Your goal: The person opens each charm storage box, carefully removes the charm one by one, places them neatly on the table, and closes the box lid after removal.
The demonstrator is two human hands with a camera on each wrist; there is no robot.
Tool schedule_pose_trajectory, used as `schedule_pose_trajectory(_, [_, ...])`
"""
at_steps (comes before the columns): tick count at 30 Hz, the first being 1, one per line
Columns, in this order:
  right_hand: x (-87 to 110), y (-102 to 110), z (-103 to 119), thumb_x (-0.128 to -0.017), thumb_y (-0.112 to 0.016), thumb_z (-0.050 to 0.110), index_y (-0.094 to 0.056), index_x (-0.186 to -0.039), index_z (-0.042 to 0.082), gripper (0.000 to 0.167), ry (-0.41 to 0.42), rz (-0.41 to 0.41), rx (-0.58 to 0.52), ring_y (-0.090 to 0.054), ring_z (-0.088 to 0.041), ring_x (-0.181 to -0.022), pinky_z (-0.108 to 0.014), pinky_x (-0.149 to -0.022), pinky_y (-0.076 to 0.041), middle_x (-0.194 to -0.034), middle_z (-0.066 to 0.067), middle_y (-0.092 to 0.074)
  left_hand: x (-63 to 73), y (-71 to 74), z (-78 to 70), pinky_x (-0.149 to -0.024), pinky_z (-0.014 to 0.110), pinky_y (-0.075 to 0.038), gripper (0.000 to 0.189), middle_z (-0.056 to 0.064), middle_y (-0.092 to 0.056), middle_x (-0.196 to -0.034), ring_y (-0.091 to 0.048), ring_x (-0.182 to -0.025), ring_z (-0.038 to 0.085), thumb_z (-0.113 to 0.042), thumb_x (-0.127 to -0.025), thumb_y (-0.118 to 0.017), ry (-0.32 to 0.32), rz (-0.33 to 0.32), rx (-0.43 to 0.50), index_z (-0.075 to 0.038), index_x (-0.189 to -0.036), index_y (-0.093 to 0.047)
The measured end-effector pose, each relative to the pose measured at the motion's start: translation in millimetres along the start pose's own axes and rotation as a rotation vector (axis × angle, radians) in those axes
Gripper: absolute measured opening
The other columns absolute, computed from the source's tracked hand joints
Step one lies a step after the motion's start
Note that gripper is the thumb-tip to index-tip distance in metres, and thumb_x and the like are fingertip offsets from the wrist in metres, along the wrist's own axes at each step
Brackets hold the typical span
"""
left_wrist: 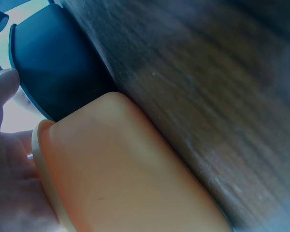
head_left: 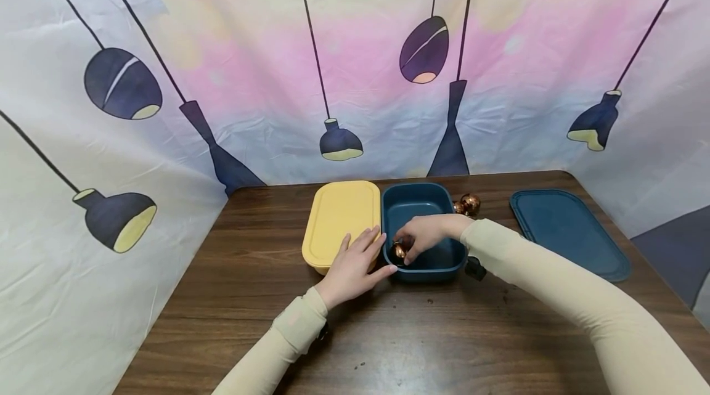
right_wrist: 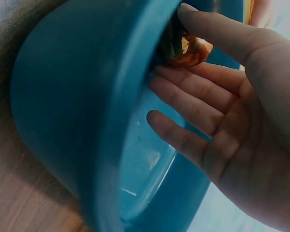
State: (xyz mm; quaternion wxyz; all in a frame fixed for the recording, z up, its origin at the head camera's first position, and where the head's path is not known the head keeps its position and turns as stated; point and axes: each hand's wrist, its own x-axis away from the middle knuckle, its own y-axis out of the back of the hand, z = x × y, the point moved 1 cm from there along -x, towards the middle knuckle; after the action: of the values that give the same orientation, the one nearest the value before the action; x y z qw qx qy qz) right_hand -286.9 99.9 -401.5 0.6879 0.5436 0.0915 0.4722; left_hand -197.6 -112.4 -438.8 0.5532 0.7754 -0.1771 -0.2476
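Note:
My right hand [head_left: 429, 232] reaches down into a dark blue open container [head_left: 424, 275] and pinches a shiny copper-coloured ball [head_left: 399, 251] near its front left corner. The right wrist view shows the ball [right_wrist: 193, 53] between thumb and fingers, with the other fingers [right_wrist: 183, 104] extended inside the container. My left hand [head_left: 352, 272] lies with spread fingers over the front right corner of a yellow lidded box [head_left: 344, 213]. Its thumb points across to the blue container's front rim. In the left wrist view the yellow box [left_wrist: 111, 169] stands right beside the blue container [left_wrist: 58, 63].
More copper balls [head_left: 470, 204] sit behind my right wrist, at the container's right side. A blue lid [head_left: 566, 232] lies flat farther right on the wooden table [head_left: 249, 247]. A printed cloth [head_left: 366, 50] hangs behind the table's back edge.

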Motion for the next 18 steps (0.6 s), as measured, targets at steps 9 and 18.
schedule_pose_trajectory(9, [5.2,1.7,-1.4,-0.092,-0.076,0.033,-0.054,-0.145,0.005,0.064,0.005,-0.021,-0.03,-0.065,-0.016,-0.107,-0.039,-0.092,-0.053,-0.118,-0.002,-0.069,-0.5,0.5,-1.1,-0.119,0.062,-0.014,0.074,0.01,-0.031,-0.163,-0.028,-0.15,0.026,-0.055,-0.1,-0.055,0.004,0.001,-0.002,-0.008,-0.155,-0.041])
schedule_pose_trajectory(18, [18.9,20.8,-9.1,-0.095,-0.073,0.034,-0.049,-0.148,0.003,0.066,0.003,-0.07,-0.057,-0.063,-0.023,-0.117,-0.041,-0.096,-0.053,-0.129,-0.009,-0.064,1.5,2.3,-1.0,-0.118,0.063,-0.015,0.075,0.01,-0.031,-0.163,-0.028,-0.15,0.027,-0.057,-0.099,-0.054,-0.002,0.006,-0.006,-0.008,-0.155,-0.041])
